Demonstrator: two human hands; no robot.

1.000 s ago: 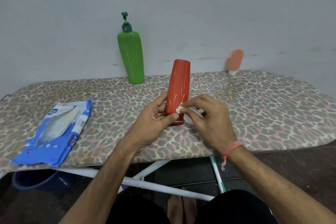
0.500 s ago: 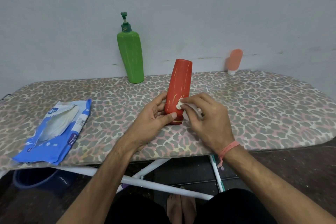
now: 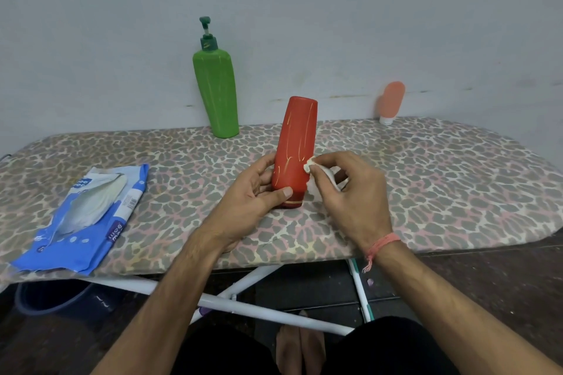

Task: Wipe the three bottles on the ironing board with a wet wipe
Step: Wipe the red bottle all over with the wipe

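A red bottle (image 3: 295,149) stands cap-down on the leopard-print ironing board (image 3: 426,179), tilted slightly. My left hand (image 3: 254,201) grips its lower part, thumb across the front. My right hand (image 3: 350,192) pinches a scrunched white wet wipe (image 3: 308,166) and presses it against the bottle's right side. A tall green pump bottle (image 3: 217,94) stands at the back against the wall. A small peach tube (image 3: 391,102) stands cap-down at the back right.
A blue wet-wipe pack (image 3: 82,222) lies open on the board's left end. White board legs (image 3: 243,304) cross below, with a dark blue bucket (image 3: 58,298) under the left side. A grey wall rises behind the board.
The red bottle has tipped a little more to the right. My right hand has slid the wipe from the bottle's front to its right edge and slightly upward.
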